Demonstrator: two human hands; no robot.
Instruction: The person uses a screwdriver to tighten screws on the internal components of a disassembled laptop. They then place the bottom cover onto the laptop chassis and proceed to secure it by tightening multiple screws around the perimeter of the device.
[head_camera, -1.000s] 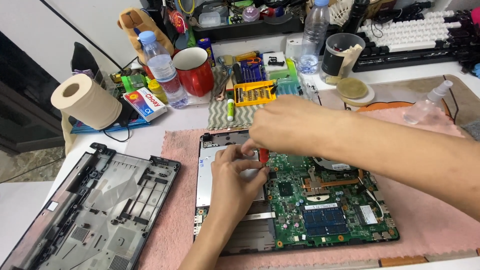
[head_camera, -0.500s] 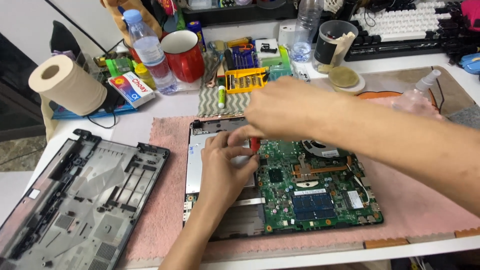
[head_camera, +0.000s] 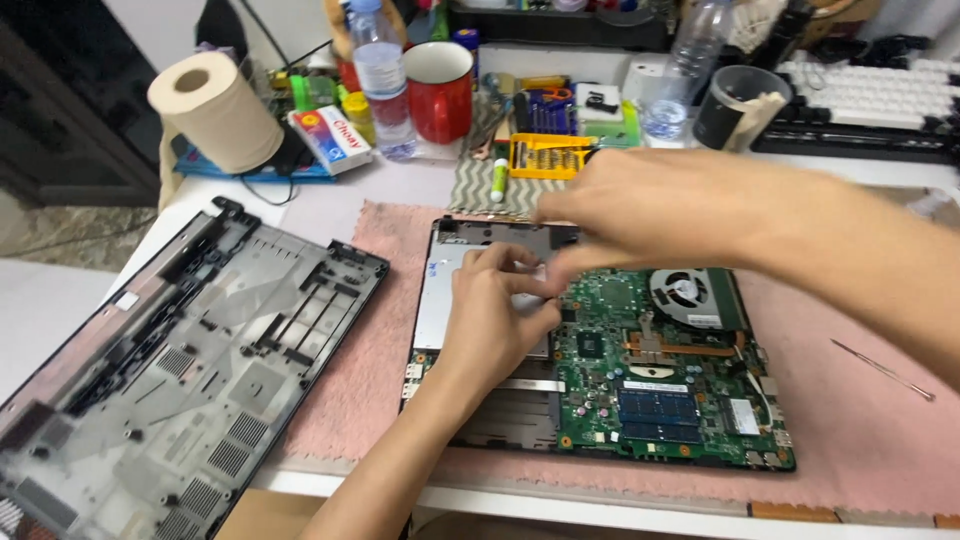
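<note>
An opened laptop (head_camera: 480, 430) lies on a pink mat (head_camera: 350, 360), its green motherboard (head_camera: 660, 400) and round fan (head_camera: 685, 290) bare. My left hand (head_camera: 495, 325) rests on the laptop's left half, fingers curled toward the board's top left corner. Reaching in from the right, my right hand (head_camera: 620, 215) hovers over the laptop's top edge, its fingertips pinched down and meeting the left fingertips. Whatever sits between the fingertips is hidden.
The laptop's grey bottom cover (head_camera: 180, 370) lies inside up at the left. Behind stand a paper roll (head_camera: 215, 110), water bottle (head_camera: 380, 85), red mug (head_camera: 440, 90), yellow bit set (head_camera: 550, 155), black cup (head_camera: 740, 105) and white keyboard (head_camera: 870, 95). A thin metal pick (head_camera: 885, 370) lies on the mat's right.
The camera has shifted, so the scene sits further right. Both hands stay together at the board's top left corner. The small red piece seen between the fingers earlier is hidden now.
</note>
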